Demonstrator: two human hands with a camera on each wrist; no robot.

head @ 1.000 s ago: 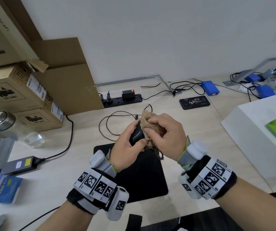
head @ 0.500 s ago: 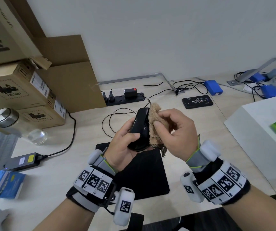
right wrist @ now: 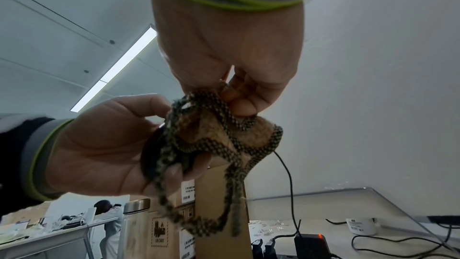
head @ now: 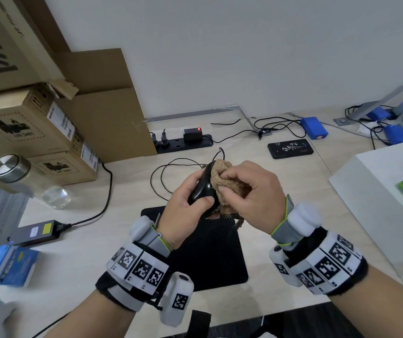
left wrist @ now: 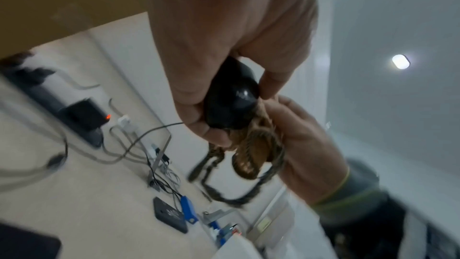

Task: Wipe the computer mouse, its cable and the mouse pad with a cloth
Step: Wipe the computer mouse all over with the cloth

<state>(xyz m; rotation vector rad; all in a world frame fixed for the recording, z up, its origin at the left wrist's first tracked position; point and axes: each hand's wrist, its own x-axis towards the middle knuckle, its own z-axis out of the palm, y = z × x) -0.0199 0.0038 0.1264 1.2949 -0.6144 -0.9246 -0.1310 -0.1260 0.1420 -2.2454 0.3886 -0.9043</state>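
My left hand [head: 190,203] grips the black computer mouse [head: 201,189] and holds it tilted on its side above the black mouse pad [head: 215,254]. My right hand [head: 246,191] pinches a bunched brown cloth [head: 227,184] with dark patterned edging and presses it against the mouse's right side. The mouse's thin black cable [head: 163,176] loops on the desk behind the hands. In the left wrist view the mouse [left wrist: 231,101] sits between thumb and fingers, with the cloth [left wrist: 251,149] hanging below. In the right wrist view the cloth [right wrist: 219,137] covers most of the mouse.
Cardboard boxes [head: 37,132] and a glass jar [head: 12,172] stand at the left. A power strip [head: 183,142] lies by the wall, a black adapter [head: 37,232] at left front. A phone [head: 290,148], blue packs [head: 313,128] and a white box [head: 385,196] lie to the right.
Both hands lifted the mouse higher off the pad and turned it more on edge. The right hand's cloth slid along the mouse's side.
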